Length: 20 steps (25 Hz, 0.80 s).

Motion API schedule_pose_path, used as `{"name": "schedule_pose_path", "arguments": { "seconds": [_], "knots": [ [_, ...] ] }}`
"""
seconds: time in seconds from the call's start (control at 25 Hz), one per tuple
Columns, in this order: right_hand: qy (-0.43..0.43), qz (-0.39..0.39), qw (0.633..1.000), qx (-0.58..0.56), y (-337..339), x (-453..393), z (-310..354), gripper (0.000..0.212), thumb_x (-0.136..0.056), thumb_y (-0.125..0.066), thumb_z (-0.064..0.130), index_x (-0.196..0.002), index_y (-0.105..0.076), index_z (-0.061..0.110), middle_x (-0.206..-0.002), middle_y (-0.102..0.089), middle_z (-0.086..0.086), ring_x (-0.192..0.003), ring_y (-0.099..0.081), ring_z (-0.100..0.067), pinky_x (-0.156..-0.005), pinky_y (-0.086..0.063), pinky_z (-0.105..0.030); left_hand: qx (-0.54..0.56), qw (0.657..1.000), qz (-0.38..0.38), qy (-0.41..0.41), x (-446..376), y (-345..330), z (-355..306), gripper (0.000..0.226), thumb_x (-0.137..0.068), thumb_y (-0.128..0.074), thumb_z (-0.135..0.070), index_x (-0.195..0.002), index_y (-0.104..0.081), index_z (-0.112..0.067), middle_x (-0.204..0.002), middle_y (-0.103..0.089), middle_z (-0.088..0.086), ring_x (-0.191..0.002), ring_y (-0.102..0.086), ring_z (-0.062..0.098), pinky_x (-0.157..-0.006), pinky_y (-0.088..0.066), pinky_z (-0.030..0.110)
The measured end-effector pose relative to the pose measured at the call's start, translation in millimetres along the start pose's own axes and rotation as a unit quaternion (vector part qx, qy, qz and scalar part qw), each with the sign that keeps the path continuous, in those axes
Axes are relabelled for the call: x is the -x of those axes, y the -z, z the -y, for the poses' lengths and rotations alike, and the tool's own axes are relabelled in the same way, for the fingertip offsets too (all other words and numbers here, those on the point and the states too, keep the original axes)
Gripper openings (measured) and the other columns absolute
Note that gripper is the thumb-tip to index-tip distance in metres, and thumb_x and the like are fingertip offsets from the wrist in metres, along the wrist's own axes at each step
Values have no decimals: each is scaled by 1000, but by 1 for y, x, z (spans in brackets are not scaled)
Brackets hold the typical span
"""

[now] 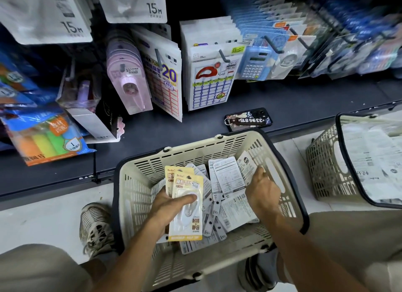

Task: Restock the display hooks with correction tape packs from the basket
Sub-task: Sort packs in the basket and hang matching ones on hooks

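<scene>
Left hand (169, 202): fingers pinched two yellow packs (186, 206), thumb across the front.
Right hand (262, 189): at three o'clock in the basket (130, 182), fingers curled onto white packs (227, 178).

Dim shelf, bright floor, blurred warped edges.

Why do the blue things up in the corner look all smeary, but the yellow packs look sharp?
In the head view, the blue packets at top right are smeared by motion blur and wide-angle stretching near the edge; the yellow packs in the left hand sit central and well lit, so their print stays crisp.
</scene>
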State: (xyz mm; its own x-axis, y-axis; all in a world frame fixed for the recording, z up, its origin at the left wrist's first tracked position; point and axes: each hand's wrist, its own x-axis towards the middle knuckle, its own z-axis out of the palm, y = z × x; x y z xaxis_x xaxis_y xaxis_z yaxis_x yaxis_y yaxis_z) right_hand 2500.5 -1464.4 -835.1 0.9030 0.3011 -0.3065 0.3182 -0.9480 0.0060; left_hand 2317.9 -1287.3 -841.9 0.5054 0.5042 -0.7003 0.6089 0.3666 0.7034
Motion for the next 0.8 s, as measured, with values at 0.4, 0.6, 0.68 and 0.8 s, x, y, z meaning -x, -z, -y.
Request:
{"name": "schedule_pose_path", "arguments": {
  "seconds": [0.4, 0.6, 0.68, 0.8],
  "knots": [
    [0, 91, 968, -235, -17, -3, -4, 39, -93, -69, 35, -117, -56, 8, -102, -69, -8, -86, -68, -23, -69, -53, -31, -31, 999, 3, -12, -4, 0, 4, 33, -72, -92, -25, -101, -77, -25, -92, -81, -13, -92, -74, 15, -83, -57, 33],
    [-130, 244, 910, -311, -52, 5, -2, 78, -80, -81, 41, -136, -44, 1, -124, -63, -15, -113, -62, -29, -89, -51, -35, -30, 999, 14, -16, -2, 0, 5, 32, -73, -91, -22, -100, -76, -26, -85, -80, -19, -90, -74, 11, -74, -53, 27],
    [-160, 268, 884, -348, -56, 2, 8, 68, -78, -83, 35, -130, -54, 0, -119, -66, -12, -106, -63, -25, -84, -51, -32, -34, 999, 12, -11, -2, 0, 5, 30, -73, -91, -22, -99, -76, -25, -84, -79, -21, -89, -74, 9, -71, -51, 25],
    [-189, 316, 825, -428, -59, 3, 24, 54, -78, -85, 21, -122, -60, 2, -117, -67, -9, -94, -62, -21, -67, -47, -28, -37, 999, 11, -9, -2, -1, 6, 30, -74, -91, -23, -99, -76, -26, -83, -79, -21, -79, -74, 2, -66, -50, 22]
  ]
}}
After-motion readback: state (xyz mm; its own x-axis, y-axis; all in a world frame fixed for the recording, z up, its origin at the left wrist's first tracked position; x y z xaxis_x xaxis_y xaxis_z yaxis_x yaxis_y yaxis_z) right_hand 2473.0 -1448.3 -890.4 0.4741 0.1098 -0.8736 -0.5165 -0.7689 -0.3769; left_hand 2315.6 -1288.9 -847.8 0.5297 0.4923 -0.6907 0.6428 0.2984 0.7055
